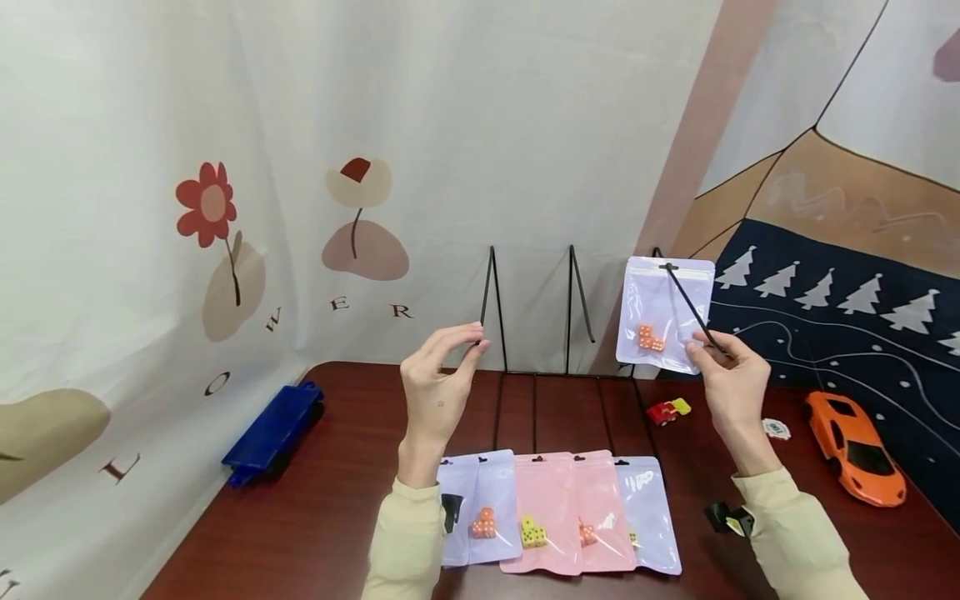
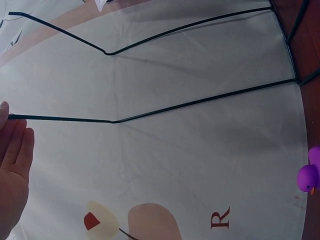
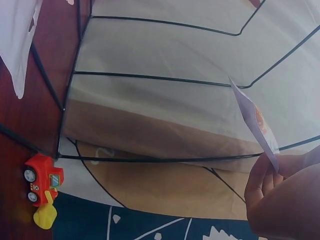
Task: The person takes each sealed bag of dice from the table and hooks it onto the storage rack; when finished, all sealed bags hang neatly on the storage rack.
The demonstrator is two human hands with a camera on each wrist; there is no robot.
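Lilac pouch (image 1: pixel 660 304) is up on the black wire rack (image 1: pixel 568 333) – the rightmost prong goes through the hole at its top, with a few orange dice (image 1: pixel 651 339) down in its lower part. Right hand (image 1: pixel 737 379) has the pouch's edge pinched between thumb and fingers, right by the prong's tip. Left hand (image 1: pixel 438 379) is pinching the free end of the leftmost prong (image 2: pixel 65 119), which has no pouch on it. Five more pouches (image 1: pixel 543 483), lilac and pink, lie overlapping on the table (image 1: pixel 315 533) in front. Also around: a red toy truck (image 1: pixel 662 413) near the rack's base, an orange toy car (image 1: pixel 855 446) over to the right – and a purple toy duck (image 2: pixel 309 177) in the left wrist view.
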